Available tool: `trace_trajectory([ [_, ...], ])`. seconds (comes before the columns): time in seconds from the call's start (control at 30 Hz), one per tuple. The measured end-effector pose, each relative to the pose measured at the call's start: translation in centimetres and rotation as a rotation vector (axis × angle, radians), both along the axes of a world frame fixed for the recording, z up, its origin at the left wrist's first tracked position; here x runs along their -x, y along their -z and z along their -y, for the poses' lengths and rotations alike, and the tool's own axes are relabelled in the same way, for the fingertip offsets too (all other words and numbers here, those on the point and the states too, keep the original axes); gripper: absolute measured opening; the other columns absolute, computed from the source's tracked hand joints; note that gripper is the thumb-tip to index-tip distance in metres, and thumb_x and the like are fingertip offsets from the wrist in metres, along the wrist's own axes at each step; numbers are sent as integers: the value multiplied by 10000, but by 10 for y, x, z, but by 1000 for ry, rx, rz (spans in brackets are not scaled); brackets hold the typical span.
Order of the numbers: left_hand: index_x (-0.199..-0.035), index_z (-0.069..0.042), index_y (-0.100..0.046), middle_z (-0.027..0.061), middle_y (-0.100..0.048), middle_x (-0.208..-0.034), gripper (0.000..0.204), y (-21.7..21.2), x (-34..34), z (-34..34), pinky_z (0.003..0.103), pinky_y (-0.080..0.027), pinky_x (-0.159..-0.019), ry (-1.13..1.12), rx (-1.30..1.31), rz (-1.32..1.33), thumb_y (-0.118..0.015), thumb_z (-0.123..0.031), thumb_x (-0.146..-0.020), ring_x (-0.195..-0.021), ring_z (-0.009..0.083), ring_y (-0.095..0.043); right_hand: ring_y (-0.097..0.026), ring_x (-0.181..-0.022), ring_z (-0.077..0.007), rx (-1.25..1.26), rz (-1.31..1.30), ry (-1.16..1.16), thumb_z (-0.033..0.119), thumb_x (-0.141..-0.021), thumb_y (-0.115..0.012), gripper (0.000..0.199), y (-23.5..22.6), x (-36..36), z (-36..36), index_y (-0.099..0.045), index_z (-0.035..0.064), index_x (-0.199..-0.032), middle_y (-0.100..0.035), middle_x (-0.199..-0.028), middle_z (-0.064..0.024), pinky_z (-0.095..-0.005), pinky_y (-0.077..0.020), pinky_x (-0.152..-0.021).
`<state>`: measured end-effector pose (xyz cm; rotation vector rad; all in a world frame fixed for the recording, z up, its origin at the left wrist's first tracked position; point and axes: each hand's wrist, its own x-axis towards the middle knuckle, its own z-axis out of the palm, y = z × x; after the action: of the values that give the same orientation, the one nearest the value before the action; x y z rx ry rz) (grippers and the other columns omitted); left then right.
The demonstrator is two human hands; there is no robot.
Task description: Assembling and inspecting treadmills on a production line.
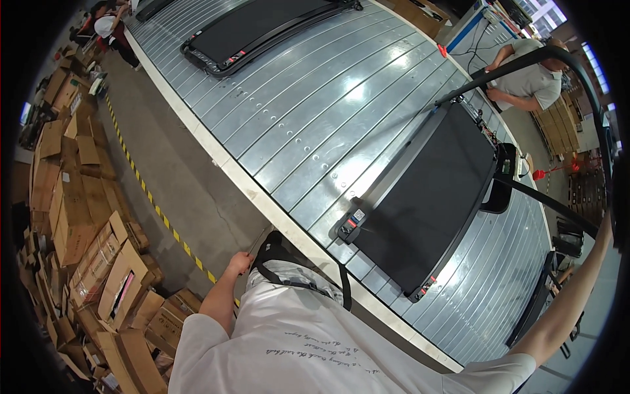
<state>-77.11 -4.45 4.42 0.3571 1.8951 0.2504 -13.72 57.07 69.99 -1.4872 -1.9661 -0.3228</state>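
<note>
My right arm reaches up along the right edge, and my right hand [609, 222] is at a curved black frame [587, 69]. Its fingers are mostly lost in the dark rim, but they seem closed round the frame. The frame's two long bars slope down over a dark sunroof shade panel [426, 190] with side rails, lying on the metal-topped table [289, 164]. Low at my left side, my left hand [241, 262] is closed beside my waist, off the table. A thin line shows by its fingers; what it is I cannot make out.
Another sunroof panel [262, 33] lies farther along the table. Cardboard boxes [85, 217] are heaped on the left, behind yellow-black floor tape [154, 207]. Across the table stands a co-worker [528, 75], near a blue-white cabinet [482, 29]. A person [111, 26] is at the far left.
</note>
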Motion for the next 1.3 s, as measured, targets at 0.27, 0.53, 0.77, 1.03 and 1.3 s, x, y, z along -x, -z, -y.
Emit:
trace_trajectory([
  [0.27,-836,-19,-592,126,-578,-576,330,-7,0,14,371,-458,-448,107,-25,-99,-464,-317,-891,-431,233,-547,-415,-1241,-202,-151,-144,-168,309,-977,-389,428,12,-26,-40,-472,29,-1290,-484,-1305,-112,-283,-273,-1042],
  [0.53,-842,-37,-616,152,-610,-626,376,-4,-1,14,372,-490,-540,185,-10,-162,-433,-360,-899,-500,269,-597,-417,-1239,-216,-275,-57,-166,379,-972,-378,485,12,-28,-42,-451,40,-1312,-480,-1305,-132,-312,-283,-1044],
  [0.77,-900,-49,-636,131,-629,-659,328,-13,-3,16,363,-482,-552,174,-12,-143,-485,-340,-885,-550,251,-613,-485,-1172,-230,-328,-40,-22,340,-974,-391,435,15,-45,-27,-503,38,-1266,-536,-1243,-138,-316,-343,-987],
  [1.03,-893,-41,-638,140,-641,-708,323,-48,-10,27,386,-482,-605,123,-34,-167,-483,-324,-881,-628,285,-625,-522,-1125,-271,-404,97,173,396,-957,-393,457,12,-35,-21,-540,63,-1233,-580,-1177,-147,-344,-366,-959],
  [1.3,-945,-30,-639,166,-656,-794,395,-126,-41,-6,390,-484,-718,74,-286,-492,-457,-377,-899,-793,324,-634,-477,-1183,-325,-481,-96,223,561,-869,-448,659,-1,-60,-17,-465,63,-1301,-512,-1262,-200,-365,-349,-983],
])
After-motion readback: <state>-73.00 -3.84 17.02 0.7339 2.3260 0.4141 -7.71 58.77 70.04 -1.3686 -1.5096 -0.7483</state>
